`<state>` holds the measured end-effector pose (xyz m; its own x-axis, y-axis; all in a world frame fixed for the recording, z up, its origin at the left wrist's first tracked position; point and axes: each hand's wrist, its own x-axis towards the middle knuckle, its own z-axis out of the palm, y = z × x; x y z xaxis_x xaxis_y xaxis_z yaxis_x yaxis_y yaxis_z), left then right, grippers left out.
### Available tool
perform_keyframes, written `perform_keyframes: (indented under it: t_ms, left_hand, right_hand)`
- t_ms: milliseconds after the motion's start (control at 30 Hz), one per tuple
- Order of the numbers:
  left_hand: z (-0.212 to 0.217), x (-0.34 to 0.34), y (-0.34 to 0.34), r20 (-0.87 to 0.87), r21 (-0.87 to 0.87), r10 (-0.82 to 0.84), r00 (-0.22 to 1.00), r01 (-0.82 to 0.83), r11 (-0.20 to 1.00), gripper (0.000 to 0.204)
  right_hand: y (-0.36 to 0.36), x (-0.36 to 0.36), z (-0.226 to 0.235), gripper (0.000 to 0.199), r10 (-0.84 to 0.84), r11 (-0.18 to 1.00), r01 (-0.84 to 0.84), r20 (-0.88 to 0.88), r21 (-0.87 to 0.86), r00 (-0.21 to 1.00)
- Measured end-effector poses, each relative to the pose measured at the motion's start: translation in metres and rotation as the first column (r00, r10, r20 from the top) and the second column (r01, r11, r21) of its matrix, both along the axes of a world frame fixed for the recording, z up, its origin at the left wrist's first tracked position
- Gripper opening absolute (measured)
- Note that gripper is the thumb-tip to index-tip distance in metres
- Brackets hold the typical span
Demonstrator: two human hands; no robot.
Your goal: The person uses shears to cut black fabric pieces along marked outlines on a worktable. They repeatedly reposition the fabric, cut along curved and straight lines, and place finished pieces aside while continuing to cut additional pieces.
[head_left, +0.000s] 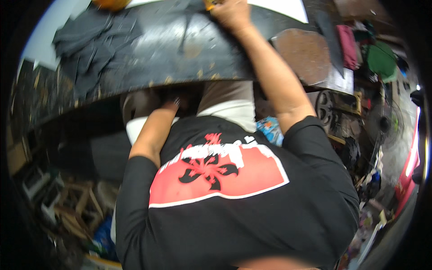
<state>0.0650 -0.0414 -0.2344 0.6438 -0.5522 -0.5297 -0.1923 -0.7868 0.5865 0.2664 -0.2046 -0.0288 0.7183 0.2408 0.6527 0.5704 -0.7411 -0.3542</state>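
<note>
Dark desk (180,58), worn along its near edge, spans the upper part of the view. On its left end, a crumpled heap of dark sheet material (96,47), one loose flap trailing toward the near edge. Just beyond the heap, at the far side, a rounded orange thing (110,3), cut by the top of the view.

Left hand (173,103): low, in shadow below the near edge, over the lap, well apart from everything on the desk top. Fingers blurred and dim; cannot tell whether it grips anything.

Middle, far side: small yellow object (209,4), only partly in view, kind unclear. It sits at the left side of the right hand (231,14), touching the fingers, which are curled narrow on it. Right arm stretched across the desk from the near edge.

Right of that hand, along the far side, a white sheet (281,8). On the near right corner, a flat brown slab (303,56) with rounded outline, well apart from the hand. Past it, a dark strip (329,40) near the right edge; then pink cloth (347,47) beyond.
</note>
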Motion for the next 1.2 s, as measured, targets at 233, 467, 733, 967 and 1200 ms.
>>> perform_keyframes:
  t_ms: [233, 467, 733, 967, 1200]
  left_hand:
    - [-0.006, -0.017, -0.023, 0.002, -0.106, 0.017, 1.000, -0.017, 0.994, 0.056]
    - [-0.025, 0.005, -0.039, 0.258, -0.386, -0.089, 0.962, 0.187, 0.903, 0.056]
    - [0.096, -0.025, 0.002, 0.205, -0.282, 0.342, 0.917, -0.279, 0.918, 0.071]
    - [0.242, -0.061, 0.013, 0.017, -0.805, 0.674, 0.738, -0.390, 0.447, 0.044]
    - [0.253, 0.027, 0.023, 0.610, -0.623, 0.658, 0.443, -0.246, 0.743, 0.040]
  right_hand:
    - [0.002, 0.006, -0.004, 0.028, 0.022, 0.998, -0.028, 0.090, 0.058, 0.996]
    - [-0.001, 0.008, -0.005, 0.030, 0.059, 0.994, -0.065, 0.070, 0.092, 0.996]
    - [-0.011, -0.002, 0.005, 0.025, 0.034, 0.999, -0.033, -0.090, 0.013, 0.995]
    - [-0.009, -0.058, 0.020, 0.026, 0.476, 0.861, -0.266, -0.503, 0.434, 0.721]
    - [-0.013, -0.118, 0.051, 0.026, 0.632, 0.768, -0.322, -0.570, 0.554, 0.525]
